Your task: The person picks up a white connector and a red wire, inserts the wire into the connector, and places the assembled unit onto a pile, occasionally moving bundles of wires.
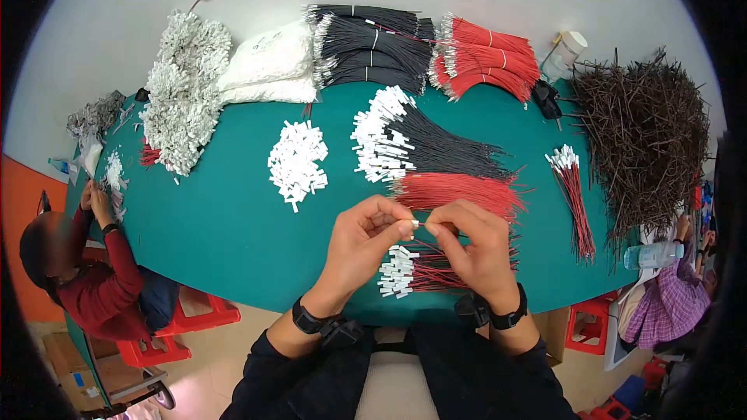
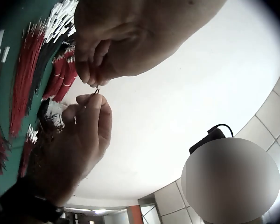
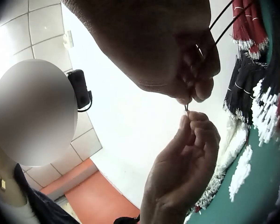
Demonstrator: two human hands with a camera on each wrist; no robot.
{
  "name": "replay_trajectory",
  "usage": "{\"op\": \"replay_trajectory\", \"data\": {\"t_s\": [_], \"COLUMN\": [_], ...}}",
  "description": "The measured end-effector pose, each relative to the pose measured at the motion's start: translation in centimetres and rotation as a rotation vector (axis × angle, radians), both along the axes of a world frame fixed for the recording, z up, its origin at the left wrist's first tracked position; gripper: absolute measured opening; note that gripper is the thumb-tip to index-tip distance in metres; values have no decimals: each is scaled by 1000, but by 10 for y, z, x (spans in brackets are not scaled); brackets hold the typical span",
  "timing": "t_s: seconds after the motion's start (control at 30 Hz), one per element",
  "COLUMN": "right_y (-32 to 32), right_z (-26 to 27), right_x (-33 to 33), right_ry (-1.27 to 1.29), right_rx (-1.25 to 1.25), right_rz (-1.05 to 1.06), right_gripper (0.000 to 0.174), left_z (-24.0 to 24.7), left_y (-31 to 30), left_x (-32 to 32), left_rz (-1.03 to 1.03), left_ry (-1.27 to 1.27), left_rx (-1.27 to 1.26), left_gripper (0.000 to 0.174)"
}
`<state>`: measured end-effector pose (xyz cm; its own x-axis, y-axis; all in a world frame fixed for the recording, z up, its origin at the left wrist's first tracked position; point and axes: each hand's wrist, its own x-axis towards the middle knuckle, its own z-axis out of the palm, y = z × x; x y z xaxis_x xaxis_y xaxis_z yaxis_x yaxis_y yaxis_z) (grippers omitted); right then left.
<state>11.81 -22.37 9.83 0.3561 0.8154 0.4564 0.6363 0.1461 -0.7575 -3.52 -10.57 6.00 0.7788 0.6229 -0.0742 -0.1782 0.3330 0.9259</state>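
My left hand [image 1: 354, 247] pinches a small white connector [image 1: 415, 224] between thumb and index finger, just above the table. Opposite it, my right hand [image 1: 481, 253] pinches two thin wires close to their ends, right at the connector. Those wires [image 3: 222, 33] trail out behind the right hand in the right wrist view. Both sets of fingertips nearly meet. Beneath the hands lies a bundle of dark red and black wires with white connectors [image 1: 397, 272]. Just beyond are loose red wires [image 1: 459, 190] and black wires with white connectors [image 1: 447, 140].
A heap of white connectors [image 1: 298, 162] lies left of centre on the green table [image 1: 233, 222]. Tied black bundles [image 1: 373, 47] and red bundles [image 1: 494, 54] line the back. At right are a small wired bundle [image 1: 574, 206] and a tangled brown heap [image 1: 646, 132]. Another person [image 1: 97, 288] sits at left.
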Motion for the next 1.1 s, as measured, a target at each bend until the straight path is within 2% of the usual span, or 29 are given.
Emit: {"op": "replay_trajectory", "data": {"t_s": [0.1,0.2,0.27,0.33,0.43,0.5,0.57,0.6,0.67,0.73,0.8,0.83,0.93,1.1], "right_y": [-6,-7,-10,-21,-36,-39,-42,-41,-35,-13,5,14,37,40], "right_z": [5,0,-2,-4,-15,-22,-24,-23,-23,-26,-33,-40,-65,-84], "right_x": [6,7,9,20,29,32,37,37,37,42,47,50,55,56], "right_ry": [-11,3,11,-80,-167,-250,-265,-276,-278,-348,-392,-447,-563,-636], "right_rx": [-136,-136,-138,-292,-472,-669,-648,-626,-603,-501,-441,-431,-401,-345], "right_rz": [53,34,30,41,92,168,173,178,180,81,28,49,91,173], "right_gripper": [12,10,10,8,8,10,11,12,13,13,13,13,13,7], "left_z": [-3,-9,-13,-22,-41,-46,-48,-44,-31,-25,-27,-31,-51,-63], "left_y": [-2,-2,1,3,1,0,0,2,12,26,43,50,72,77], "left_x": [-2,-3,-3,-4,0,-4,-9,-9,-6,7,31,40,62,69], "left_rz": [-7,-11,9,24,-9,-83,-238,-242,-154,-113,125,134,121,88], "left_ry": [7,29,133,191,272,315,410,411,400,391,394,390,547,537], "left_rx": [12,34,225,320,790,816,874,876,926,959,1210,1216,1455,1466], "left_gripper": [9,8,8,8,11,11,13,13,12,11,12,12,12,15]}}
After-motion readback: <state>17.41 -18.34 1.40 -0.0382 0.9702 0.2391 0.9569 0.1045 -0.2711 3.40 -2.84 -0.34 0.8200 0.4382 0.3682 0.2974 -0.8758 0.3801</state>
